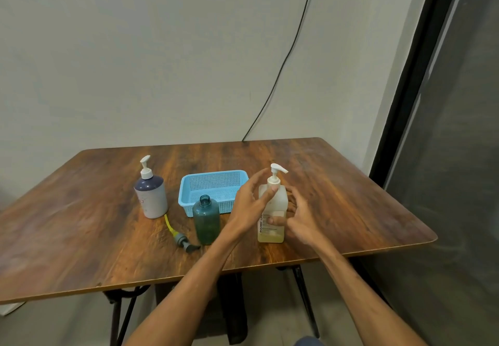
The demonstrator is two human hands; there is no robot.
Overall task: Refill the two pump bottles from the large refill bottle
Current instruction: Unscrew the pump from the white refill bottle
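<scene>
- Soft, even indoor light, moderately bright across the wall [135, 48] and table [81, 210].
- Shadows on the tabletop are faint and diffuse; beneath it is dark.
- A pale sheen streaks its left side.
- Wide-angle bending bows the table edges and tilts the dark frame [407, 102] at right.
- The left hand [249, 205] is slightly blurred at its fingers; the translucent bottle [270, 235] shows label print that is barely legible.
</scene>
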